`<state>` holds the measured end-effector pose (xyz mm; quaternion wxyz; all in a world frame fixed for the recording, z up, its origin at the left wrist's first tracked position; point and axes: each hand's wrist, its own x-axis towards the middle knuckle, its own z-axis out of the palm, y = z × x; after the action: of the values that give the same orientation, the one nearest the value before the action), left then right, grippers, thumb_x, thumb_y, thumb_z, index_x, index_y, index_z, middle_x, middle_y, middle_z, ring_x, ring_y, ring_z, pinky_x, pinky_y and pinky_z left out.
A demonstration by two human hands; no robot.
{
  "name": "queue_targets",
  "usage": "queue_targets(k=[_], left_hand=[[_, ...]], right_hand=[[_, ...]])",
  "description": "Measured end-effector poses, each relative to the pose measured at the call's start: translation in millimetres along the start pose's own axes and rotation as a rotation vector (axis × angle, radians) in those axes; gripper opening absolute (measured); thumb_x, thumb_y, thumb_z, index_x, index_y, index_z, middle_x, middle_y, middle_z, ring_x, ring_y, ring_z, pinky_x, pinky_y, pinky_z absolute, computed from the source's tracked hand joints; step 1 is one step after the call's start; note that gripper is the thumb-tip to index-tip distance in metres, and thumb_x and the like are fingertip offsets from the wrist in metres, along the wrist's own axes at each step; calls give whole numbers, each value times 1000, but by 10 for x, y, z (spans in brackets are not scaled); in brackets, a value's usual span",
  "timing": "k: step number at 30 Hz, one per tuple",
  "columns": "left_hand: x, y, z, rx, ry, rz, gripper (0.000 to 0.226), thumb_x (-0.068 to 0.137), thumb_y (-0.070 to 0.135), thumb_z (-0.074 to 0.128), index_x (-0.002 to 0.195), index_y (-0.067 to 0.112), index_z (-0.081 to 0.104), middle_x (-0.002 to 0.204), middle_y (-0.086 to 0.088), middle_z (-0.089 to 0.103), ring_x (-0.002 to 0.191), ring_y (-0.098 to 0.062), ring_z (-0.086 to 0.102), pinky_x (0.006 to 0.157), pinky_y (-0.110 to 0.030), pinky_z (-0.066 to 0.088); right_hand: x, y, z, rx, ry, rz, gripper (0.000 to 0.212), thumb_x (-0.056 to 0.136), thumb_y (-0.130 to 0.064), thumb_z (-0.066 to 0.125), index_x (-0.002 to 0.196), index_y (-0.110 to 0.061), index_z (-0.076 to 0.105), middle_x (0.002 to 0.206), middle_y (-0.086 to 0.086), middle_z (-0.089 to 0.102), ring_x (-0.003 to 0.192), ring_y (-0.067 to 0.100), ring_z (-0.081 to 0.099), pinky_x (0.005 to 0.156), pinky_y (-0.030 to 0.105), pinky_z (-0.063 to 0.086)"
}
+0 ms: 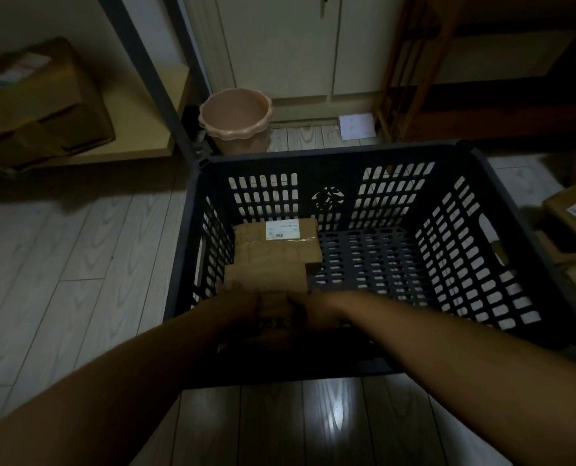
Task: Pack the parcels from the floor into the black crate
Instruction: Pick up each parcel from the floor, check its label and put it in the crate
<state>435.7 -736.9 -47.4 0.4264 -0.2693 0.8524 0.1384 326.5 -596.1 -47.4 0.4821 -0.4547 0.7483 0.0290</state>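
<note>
left hand [241, 309] and right hand [315, 312] are close together, gripping the near end of a parcel [266, 280] low in the crate's [330, 155] near-left corner. its long axis runs away from them, towards the labelled parcel [280, 245] just beyond.

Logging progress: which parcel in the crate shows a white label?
The far parcel, against the black crate's back wall; the nearer parcel shows only plain brown wrapping.

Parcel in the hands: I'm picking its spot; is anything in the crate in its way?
Only a labelled parcel, lying in the crate's far left corner behind the held parcel; nothing visible blocks the floor beside it.
</note>
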Motion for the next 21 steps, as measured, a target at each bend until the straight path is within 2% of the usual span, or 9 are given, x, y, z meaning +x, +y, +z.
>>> queue_targets(k=[2, 4, 6, 8, 10, 14, 17, 19, 21], left_hand=[[-161, 63, -118, -15, -42, 1, 68, 95, 38, 48, 150, 18, 13, 156, -16, 9, 143, -37, 10, 110, -37, 25], [-514, 119, -341, 10, -16, 28, 79, 92, 47, 49, 150, 16, 4, 157, -18, 0, 144, -40, 0, 116, -45, 8], [-934, 134, -601, -43, 31, 61, 86, 86, 57, 48, 150, 15, 7, 157, -16, 6, 144, -36, 5, 118, -47, 5], [-1434, 145, -914, -41, 74, 87, 81, 85, 52, 52, 149, 17, 17, 155, -12, 16, 143, -33, 12, 118, -47, 8], [-2094, 243, -1302, -28, 75, 144, 71, 90, 44, 53, 148, 21, 21, 155, -9, 17, 143, -30, 13, 118, -44, 7], [-3403, 421, -2100, -175, 140, 186, 63, 91, 44, 53, 145, 22, 30, 151, -9, 27, 137, -27, 28, 116, -41, 20], [-4457, 574, -2613, -358, 182, 144, 49, 91, 38, 56, 135, 19, 45, 139, -9, 42, 124, -26, 43, 106, -37, 35], [-5078, 698, -2837, -458, 206, 141, 44, 94, 28, 53, 135, 16, 44, 136, -8, 43, 124, -27, 44, 102, -35, 37], [-5606, 845, -2994, -495, 247, 163, 44, 95, 21, 52, 137, 15, 42, 138, -9, 43, 131, -26, 40, 103, -33, 34]], right_hand=[[-195, -38, -84, 57, 33, 8, 60, 93, -27, 57, 146, -18, 29, 146, 13, 37, 128, 29, 43, 102, 35, 36], [-534, -89, -239, 132, 78, 37, 52, 93, -29, 57, 140, -17, 40, 140, 13, 45, 122, 28, 49, 100, 36, 41], [-998, -180, -464, 212, 131, 47, 42, 92, -31, 56, 131, -16, 50, 133, 12, 53, 116, 26, 53, 96, 33, 43], [-1555, -351, -764, 284, 174, 48, 40, 91, -33, 57, 127, -16, 53, 132, 10, 54, 115, 25, 53, 93, 30, 42], [-2160, -561, -1078, 355, 167, 56, 44, 90, -35, 58, 130, -17, 52, 134, 7, 53, 117, 22, 52, 96, 29, 42], [-3374, -997, -1679, 400, 176, 69, 46, 90, -37, 59, 131, -18, 52, 132, 3, 53, 115, 20, 53, 101, 32, 43], [-4265, -1300, -2091, 350, 366, 68, 45, 90, -37, 57, 131, -19, 50, 134, 9, 49, 120, 24, 47, 103, 31, 39], [-4811, -1478, -2301, 288, 485, 77, 49, 91, -38, 55, 133, -15, 47, 134, 12, 45, 125, 28, 41, 106, 34, 35], [-5293, -1614, -2449, 236, 544, 74, 55, 92, -38, 53, 140, -15, 40, 139, 12, 40, 130, 29, 34, 109, 34, 31]])
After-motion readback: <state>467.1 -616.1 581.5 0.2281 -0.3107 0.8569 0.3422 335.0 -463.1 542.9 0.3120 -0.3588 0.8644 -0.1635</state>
